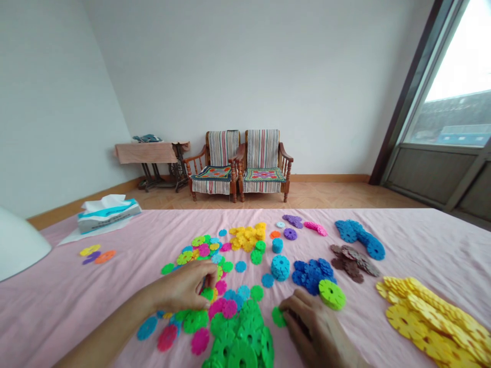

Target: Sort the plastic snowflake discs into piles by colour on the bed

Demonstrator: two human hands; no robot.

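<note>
My left hand (pixel 187 286) reaches into a mixed spread of plastic snowflake discs, its fingers and thumb curled round a green disc (pixel 207 294). Partly hidden behind my fingers, that disc sits among pink, blue and yellow ones. My right hand (pixel 312 319) is low over the cloth with bent fingers, a green disc (pixel 279 317) at its fingertips. Between the hands, nearest me, rises a heap of green discs (pixel 241 337). Loose pink discs (pixel 229 308) lie beside this heap. Just beyond my right hand are dark blue discs (pixel 312 275) and a lime green stack (pixel 332 295).
A pink cloth (pixel 126 271) covers the table. Yellow discs (pixel 433 317) spread at right, near brown discs (pixel 353 260) and blue discs (pixel 360 237). Farther off are a yellow pile (pixel 247 236) and light blue stack (pixel 280 268). A tissue pack (pixel 109 214) stands left.
</note>
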